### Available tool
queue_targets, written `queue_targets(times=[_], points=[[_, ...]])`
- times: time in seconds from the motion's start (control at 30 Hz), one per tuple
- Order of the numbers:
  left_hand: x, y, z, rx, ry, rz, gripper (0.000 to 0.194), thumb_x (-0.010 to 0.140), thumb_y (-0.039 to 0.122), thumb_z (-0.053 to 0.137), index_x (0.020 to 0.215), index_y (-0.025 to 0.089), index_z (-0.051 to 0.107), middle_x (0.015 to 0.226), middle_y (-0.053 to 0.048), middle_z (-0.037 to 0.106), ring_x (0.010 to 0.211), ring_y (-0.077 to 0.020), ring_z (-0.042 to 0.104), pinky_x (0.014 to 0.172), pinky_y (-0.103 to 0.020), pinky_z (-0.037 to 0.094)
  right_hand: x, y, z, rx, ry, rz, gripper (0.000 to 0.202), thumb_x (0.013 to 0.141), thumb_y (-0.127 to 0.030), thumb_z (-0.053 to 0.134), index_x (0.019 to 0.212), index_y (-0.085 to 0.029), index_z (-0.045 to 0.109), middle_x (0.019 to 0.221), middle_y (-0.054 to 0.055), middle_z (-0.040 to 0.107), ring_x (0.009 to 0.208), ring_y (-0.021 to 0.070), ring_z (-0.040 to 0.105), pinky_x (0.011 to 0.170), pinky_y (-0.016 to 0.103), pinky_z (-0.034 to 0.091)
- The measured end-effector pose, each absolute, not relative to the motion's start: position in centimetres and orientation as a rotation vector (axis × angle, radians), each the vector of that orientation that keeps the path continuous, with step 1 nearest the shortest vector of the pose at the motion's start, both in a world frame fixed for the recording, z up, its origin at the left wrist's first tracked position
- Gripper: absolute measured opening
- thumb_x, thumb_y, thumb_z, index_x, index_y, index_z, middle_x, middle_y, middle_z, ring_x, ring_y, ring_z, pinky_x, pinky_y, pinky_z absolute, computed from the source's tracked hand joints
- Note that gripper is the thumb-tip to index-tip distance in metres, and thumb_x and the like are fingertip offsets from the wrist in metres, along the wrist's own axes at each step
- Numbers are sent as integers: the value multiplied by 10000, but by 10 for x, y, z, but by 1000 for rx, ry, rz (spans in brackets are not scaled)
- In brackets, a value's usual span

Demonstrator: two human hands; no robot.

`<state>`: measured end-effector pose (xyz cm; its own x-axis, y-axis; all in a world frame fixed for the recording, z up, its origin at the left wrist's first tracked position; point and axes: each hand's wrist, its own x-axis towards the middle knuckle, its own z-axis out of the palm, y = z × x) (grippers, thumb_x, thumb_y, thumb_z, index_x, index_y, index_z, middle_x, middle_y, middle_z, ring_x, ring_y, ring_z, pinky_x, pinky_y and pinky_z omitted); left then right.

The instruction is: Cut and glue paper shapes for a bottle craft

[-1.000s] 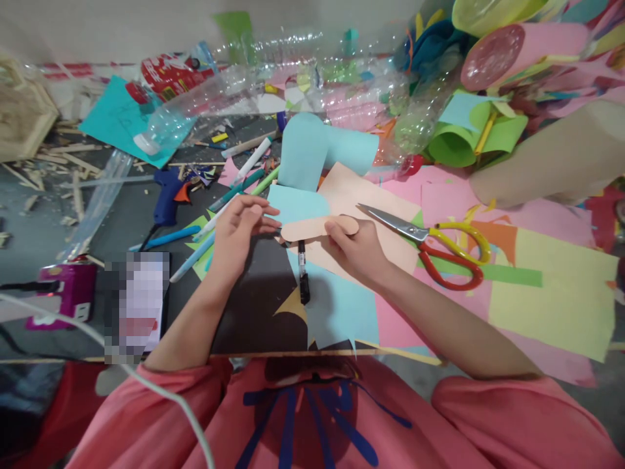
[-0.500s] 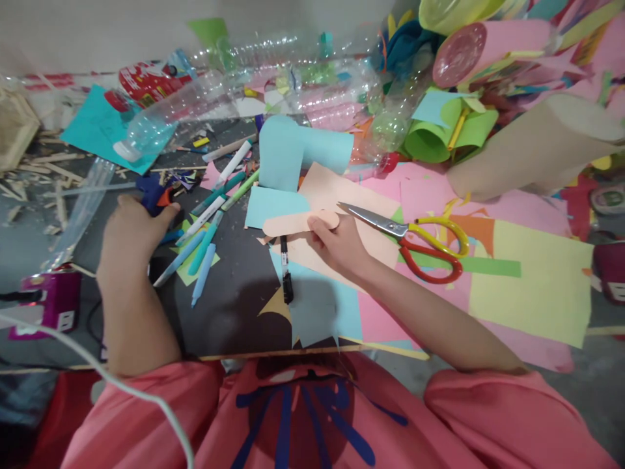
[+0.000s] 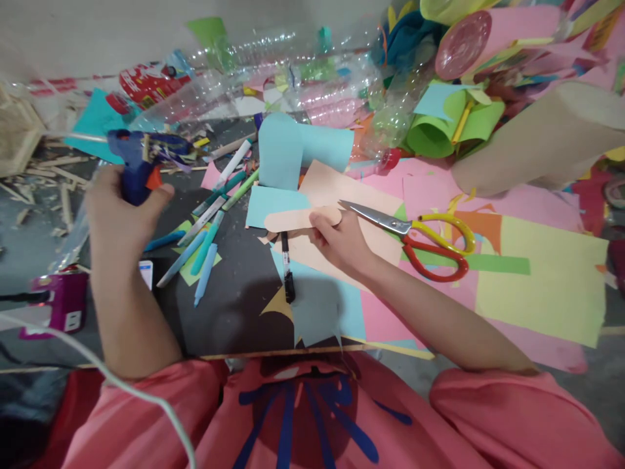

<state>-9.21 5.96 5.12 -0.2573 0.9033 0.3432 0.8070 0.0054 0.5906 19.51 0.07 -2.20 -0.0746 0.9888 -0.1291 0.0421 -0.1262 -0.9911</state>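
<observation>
In my left hand is a blue hot glue gun with an orange trigger, raised over the left of the table; a glue stick sticks out of its back. My right hand pinches the right end of a peach paper strip with rounded ends. Beneath the strip lie a larger peach sheet and a light blue paper piece. Beyond them stands a light blue paper shape with a rounded top. A black marker lies just below the strip.
Scissors with yellow and red handles lie right of my right hand. Several markers lie between my hands. Clear plastic bottles line the back. A brown cardboard tube and yellow paper are at the right.
My left hand has lifted the glue gun up from the table, moving it slightly left. My right hand still holds the peach strip in nearly the same place.
</observation>
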Motion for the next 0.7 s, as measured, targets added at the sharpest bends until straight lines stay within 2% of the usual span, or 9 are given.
queue_targets(times=[0.1, 0.23, 0.3, 0.43, 0.53, 0.7], points=[[-68, 43, 51, 1847, 2228, 1104, 385, 455, 198, 747, 771, 194, 526, 686, 65, 467, 663, -123, 407, 780, -320, 435, 196, 2, -20, -1270, -1210, 1371, 380, 897, -374, 531, 562, -207, 465, 469, -36, 470, 466, 93, 454, 477, 241, 388], [-41, 27, 46, 1956, 2118, 1060, 448, 414, 266, 742, 776, 213, 484, 709, 57, 474, 649, -125, 425, 704, -290, 417, 198, 3, -14, -1207, -1230, 1415, 400, 893, -336, 535, 523, -207, 453, 464, -44, 463, 467, 87, 449, 487, 241, 373], [-37, 25, 40, 1986, 2111, 999, 447, 426, 295, 738, 783, 220, 481, 720, 40, 485, 675, -154, 473, 721, -313, 430, 199, 3, -10, -1202, -1254, 1421, 414, 890, -307, 532, 496, -205, 453, 454, -46, 452, 469, 86, 453, 504, 245, 375], [-39, 23, 26, 2082, 2087, 915, 441, 465, 320, 740, 846, 213, 545, 802, -29, 585, 850, -258, 588, 808, -375, 465, 199, 4, -3, -1266, -1307, 1390, 437, 884, -278, 529, 459, -201, 464, 418, -45, 443, 460, 87, 452, 516, 249, 370], [-40, 20, 20, 2170, 1996, 920, 421, 516, 316, 717, 895, 205, 571, 847, -58, 626, 879, -276, 614, 777, -366, 471, 199, 4, -1, -1284, -1332, 1369, 442, 887, -284, 532, 457, -204, 464, 408, -43, 449, 444, 89, 439, 501, 253, 356], [-33, 13, 18, 2102, 2061, 911, 348, 574, 339, 692, 859, 218, 531, 810, -50, 593, 859, -282, 615, 763, -389, 452, 200, 3, -1, -1299, -1369, 1333, 448, 896, -293, 537, 465, -204, 456, 435, -39, 464, 465, 94, 460, 523, 262, 367]])
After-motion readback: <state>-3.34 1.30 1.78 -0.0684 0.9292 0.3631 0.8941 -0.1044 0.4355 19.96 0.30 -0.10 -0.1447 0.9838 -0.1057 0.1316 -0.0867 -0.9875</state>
